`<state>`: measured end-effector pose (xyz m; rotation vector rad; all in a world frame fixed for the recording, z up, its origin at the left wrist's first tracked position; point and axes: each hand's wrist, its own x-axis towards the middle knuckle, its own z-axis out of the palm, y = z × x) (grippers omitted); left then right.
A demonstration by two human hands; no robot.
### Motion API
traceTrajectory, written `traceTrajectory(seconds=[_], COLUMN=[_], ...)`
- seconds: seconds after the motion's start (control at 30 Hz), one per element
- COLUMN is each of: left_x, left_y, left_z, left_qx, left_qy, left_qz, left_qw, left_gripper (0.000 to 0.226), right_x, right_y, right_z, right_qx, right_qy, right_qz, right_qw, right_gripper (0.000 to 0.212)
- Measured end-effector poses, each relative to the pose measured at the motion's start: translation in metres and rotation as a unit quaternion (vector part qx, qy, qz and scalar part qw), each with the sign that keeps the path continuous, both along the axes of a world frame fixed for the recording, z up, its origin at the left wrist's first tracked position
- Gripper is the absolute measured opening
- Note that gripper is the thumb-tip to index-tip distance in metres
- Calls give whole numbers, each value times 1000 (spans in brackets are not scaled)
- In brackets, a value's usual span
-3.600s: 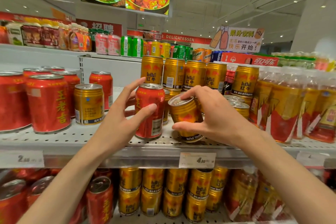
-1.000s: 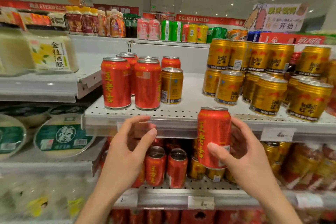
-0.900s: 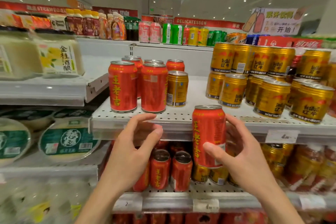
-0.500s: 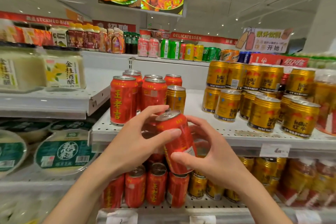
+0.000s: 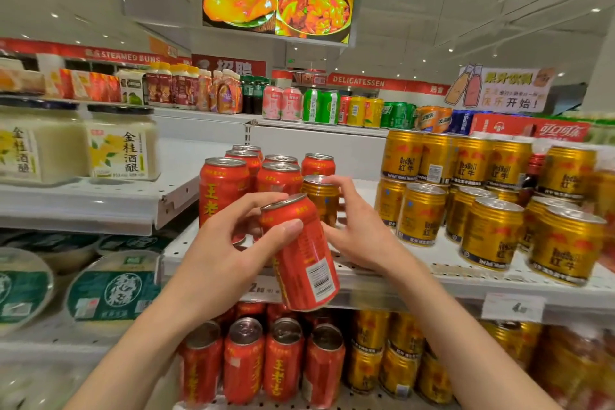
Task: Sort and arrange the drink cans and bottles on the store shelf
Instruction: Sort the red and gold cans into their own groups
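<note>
Red can (image 5: 301,253) now in left hand (image 5: 229,250)

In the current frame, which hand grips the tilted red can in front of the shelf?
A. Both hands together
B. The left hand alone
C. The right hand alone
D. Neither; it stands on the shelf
B. The left hand wraps its fingers and thumb round the tilted red can, while the right hand is off it, with its fingertips at the top of the lone gold can behind.
</note>
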<state>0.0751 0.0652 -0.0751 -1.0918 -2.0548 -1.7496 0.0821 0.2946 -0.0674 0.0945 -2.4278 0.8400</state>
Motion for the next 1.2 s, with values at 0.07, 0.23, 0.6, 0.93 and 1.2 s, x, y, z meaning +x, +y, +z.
traceTrajectory(seconds=[0.07, 0.23, 0.6, 0.93, 1.2], left_x=[1, 6, 1, -29, -37], left_y=[-1, 1, 43, 67, 75], left_z=[1, 7, 39, 69, 42], left_qx=[-3, 2, -174, -401, -336], left_qy=[2, 10, 248, 421, 338], left_qz=[6, 12, 141, 251, 283], left_qw=[1000, 1000, 943, 773, 832], left_gripper=[37, 34, 60, 79, 62], right_x=[-4, 1, 67, 70, 68], right_y=[1, 3, 46, 44, 42], right_z=[-1, 1, -13, -27, -28], right_qx=[1, -11, -74, -60, -36], right_qy=[0, 18, 88, 118, 127], right_qz=[2, -13, -43, -52, -70], right_qw=[1000, 1000, 992, 990, 989], right_gripper=[60, 57, 64, 64, 63])
